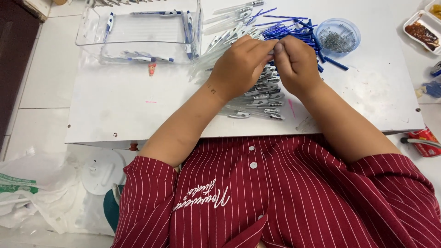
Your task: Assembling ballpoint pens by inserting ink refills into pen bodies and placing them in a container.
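My left hand (241,64) and my right hand (296,62) meet fingertip to fingertip over a low white board (128,110), pinching a small pen part that the fingers mostly hide. Under and around both hands lies a heap of clear pen barrels (262,98) with blue and white clips. A pile of thin blue ink refills (287,30) lies just beyond my fingers. A small round blue tub (338,36) of tiny metal springs stands to the right of the refills.
A clear plastic box (140,32) holding a few assembled pens stands at the board's far left. White plastic bags (32,193) lie on the tiled floor at lower left. A food tray (422,30) and a red can (425,140) sit at the right.
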